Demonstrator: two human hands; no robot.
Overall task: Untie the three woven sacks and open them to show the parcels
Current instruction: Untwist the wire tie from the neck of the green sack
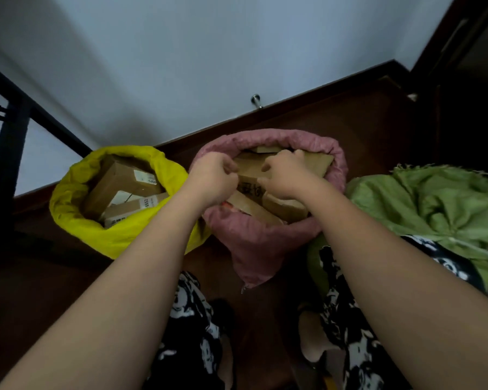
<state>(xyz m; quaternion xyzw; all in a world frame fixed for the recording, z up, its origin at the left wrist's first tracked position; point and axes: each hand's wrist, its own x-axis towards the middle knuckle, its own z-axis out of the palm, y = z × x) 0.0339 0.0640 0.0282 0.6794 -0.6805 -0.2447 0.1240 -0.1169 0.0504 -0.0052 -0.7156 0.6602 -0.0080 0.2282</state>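
Note:
Three woven sacks stand on the floor. The yellow sack [76, 218] at the left is open, with cardboard parcels [116, 181] showing. The pink sack [254, 243] in the middle is open too, its rim rolled down around brown parcels [313, 163]. At the right the green sack [434, 201] is bunched closed with a string [479, 250] at its neck. My left hand [213, 178] hangs over the pink sack's left rim, fingers curled into a fist with nothing seen in it. My right hand [285, 175] lies over the pink sack's parcels with fingers curled; whether it grips one is hidden.
A white wall [209, 52] runs behind the sacks, with a metal doorstop [255, 100] at its base. A black metal frame [9, 142] stands at the left and a dark wooden door [468, 80] at the right. My patterned trouser legs [192, 319] and feet are below.

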